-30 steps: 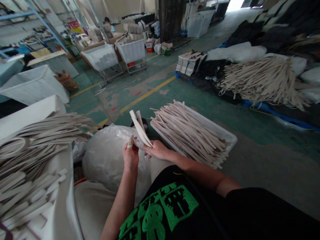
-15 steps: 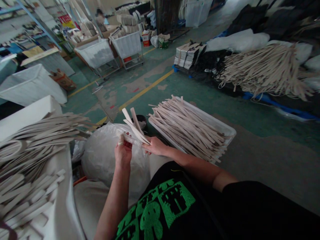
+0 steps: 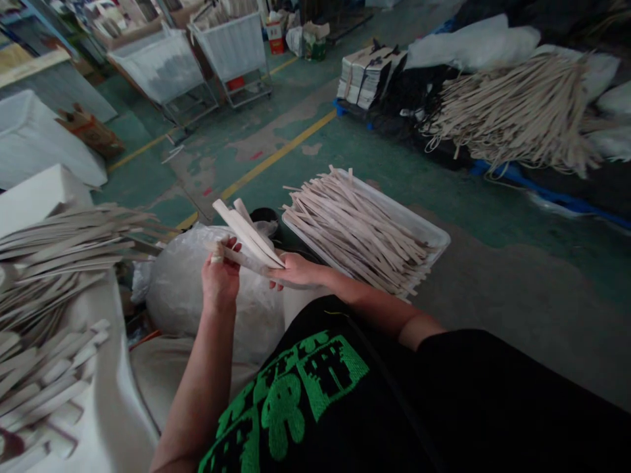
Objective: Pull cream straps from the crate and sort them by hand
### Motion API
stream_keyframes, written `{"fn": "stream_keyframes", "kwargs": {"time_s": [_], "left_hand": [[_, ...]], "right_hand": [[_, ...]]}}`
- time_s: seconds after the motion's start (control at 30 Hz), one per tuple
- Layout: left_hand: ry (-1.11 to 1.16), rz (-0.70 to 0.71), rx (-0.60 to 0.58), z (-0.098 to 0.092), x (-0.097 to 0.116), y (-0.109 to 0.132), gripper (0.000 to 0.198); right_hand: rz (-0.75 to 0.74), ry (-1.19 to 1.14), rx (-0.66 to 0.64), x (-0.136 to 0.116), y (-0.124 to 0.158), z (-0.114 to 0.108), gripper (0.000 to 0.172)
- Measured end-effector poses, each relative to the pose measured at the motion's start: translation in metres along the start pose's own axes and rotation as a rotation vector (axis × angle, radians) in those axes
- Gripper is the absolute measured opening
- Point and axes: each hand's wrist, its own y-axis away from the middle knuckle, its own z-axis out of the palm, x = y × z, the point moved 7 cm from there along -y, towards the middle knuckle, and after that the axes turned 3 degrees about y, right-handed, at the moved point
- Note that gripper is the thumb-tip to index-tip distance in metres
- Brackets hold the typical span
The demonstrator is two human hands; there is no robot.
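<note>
My left hand (image 3: 219, 277) is closed on the near end of a pale flat strip (image 3: 231, 255), thumb on top. My right hand (image 3: 294, 269) grips a small bunch of pale strips (image 3: 245, 231) that fan up and to the left. Both hands meet in front of my chest, above a bulging clear plastic bag (image 3: 197, 289). A shallow white tray (image 3: 434, 236) heaped with many strips lies on the floor just right of my right hand.
A white table (image 3: 106, 394) at my left carries a large pile of strips (image 3: 54, 263). Wheeled white bins (image 3: 231, 46) stand at the back. A heap of long strips (image 3: 513, 112) and stacked boxes (image 3: 365, 79) lie across the green floor.
The view has tilted down and my hands with the strips sit further left and higher in the frame. The grip on the strips looks the same.
</note>
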Motion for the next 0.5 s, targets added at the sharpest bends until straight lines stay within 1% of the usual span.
{"fn": "stream_keyframes", "kwargs": {"time_s": [0.03,0.1,0.17,0.27,0.4,0.5], "left_hand": [[-0.011,0.014,0.001,0.001,0.004,-0.004,0.021],[-0.031,0.037,-0.004,0.007,0.010,-0.008,0.020],[-0.043,0.050,-0.011,0.016,0.017,-0.010,0.016],[-0.012,0.084,0.009,0.029,0.031,-0.015,0.012],[-0.022,0.179,-0.036,0.039,0.064,-0.032,0.016],[-0.032,0.256,-0.063,0.036,0.089,-0.046,0.016]], "right_hand": [[-0.003,-0.028,-0.040,0.000,0.001,0.001,0.032],[0.008,-0.069,-0.067,-0.001,0.003,0.000,0.026],[0.019,-0.088,-0.040,-0.002,0.005,-0.006,0.022],[0.015,-0.113,-0.018,-0.007,0.007,-0.014,0.021],[0.054,-0.158,-0.033,-0.008,0.011,-0.021,0.022],[0.075,-0.173,-0.057,-0.007,0.018,-0.026,0.031]]}}
